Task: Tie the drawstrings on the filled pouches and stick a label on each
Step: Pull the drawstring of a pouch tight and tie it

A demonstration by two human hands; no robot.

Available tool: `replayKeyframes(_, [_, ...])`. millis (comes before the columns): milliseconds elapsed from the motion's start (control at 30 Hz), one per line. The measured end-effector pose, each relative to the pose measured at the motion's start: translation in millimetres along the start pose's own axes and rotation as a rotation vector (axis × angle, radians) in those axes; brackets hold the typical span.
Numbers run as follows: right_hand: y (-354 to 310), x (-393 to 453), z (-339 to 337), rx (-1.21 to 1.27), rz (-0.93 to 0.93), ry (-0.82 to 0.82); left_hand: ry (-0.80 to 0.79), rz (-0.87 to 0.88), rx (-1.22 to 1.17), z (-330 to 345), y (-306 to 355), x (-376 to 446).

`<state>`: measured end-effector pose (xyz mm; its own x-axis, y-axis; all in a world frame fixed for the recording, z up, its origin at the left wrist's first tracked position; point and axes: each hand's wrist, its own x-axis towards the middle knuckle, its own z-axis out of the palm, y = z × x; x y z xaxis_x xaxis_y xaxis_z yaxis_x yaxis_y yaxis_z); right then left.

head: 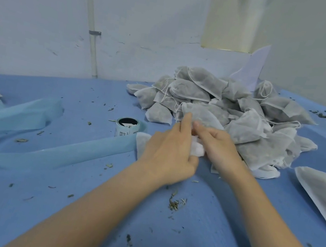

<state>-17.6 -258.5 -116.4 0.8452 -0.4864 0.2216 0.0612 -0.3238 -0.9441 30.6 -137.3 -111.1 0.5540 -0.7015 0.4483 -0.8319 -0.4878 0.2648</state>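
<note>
Step in hand, as judged: closing the neck of one pouch [196,148] before labelling. To do it well, the gathered mouth should be kept bunched tight while the drawstring is drawn through and cinched, so no leaf escapes; loose leaf fragments [175,203] already lie on the bench [58,203] nearer the person than the hands.

The left hand [170,155] is curled, its fingers [186,120] partly extended upward against the white bunched fabric. The right hand [218,145] is likewise curled, fingers pinched on the same bunch, touching the left. The drawstring itself cannot be made out between them.

The pouch sits directly between and under both hands. The pile of filled pouches [235,109] lies just beyond the fingers. The label roll [128,127] stands left of the left hand, near, its blue backing strip [56,148] trailing away leftward.
</note>
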Motion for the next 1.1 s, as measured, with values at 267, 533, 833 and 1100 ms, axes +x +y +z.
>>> replayKeyframes(267, [4.2, 7.5, 6.2, -0.018, -0.044, 0.245, -0.002, 0.092, -0.111, 0.4, 13.2, 6.9])
replayKeyframes(533, [6.2, 8.1, -8.2, 0.032, -0.082, 0.362, -0.097, 0.140, 0.021, -0.2, 6.9, 5.9])
replayKeyframes(833, [-2.9, 5.0, -12.9, 0.100, 0.286, 0.068, -0.047, 0.003, -0.226, -2.8, -17.2, 10.4])
replayKeyframes(1100, [-5.9, 1.7, -4.3, 1.014, 0.467, -0.156, 0.044, -0.155, -0.750, 7.5, -14.8, 6.2])
